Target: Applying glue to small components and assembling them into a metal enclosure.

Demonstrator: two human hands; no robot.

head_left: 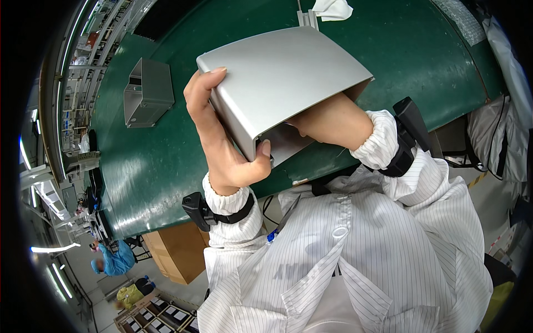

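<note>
Silver-grey, box-shaped metal housing (283,77) is held over the glossy green worktop (144,177) near twelve o'clock, its nine-o'clock side clamped by the left hand (219,147), presumably for steadiness, while the right hand (319,119), fingers hidden and grip indeterminable, reaches inside from four o'clock.

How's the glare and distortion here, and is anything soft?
Head view: pale glare on the left of the glossy green tabletop; head view: fisheye distortion bows its edges; head view: the hollow silver metal housing looks crisp, the distant person in blue clothing softer.
</note>
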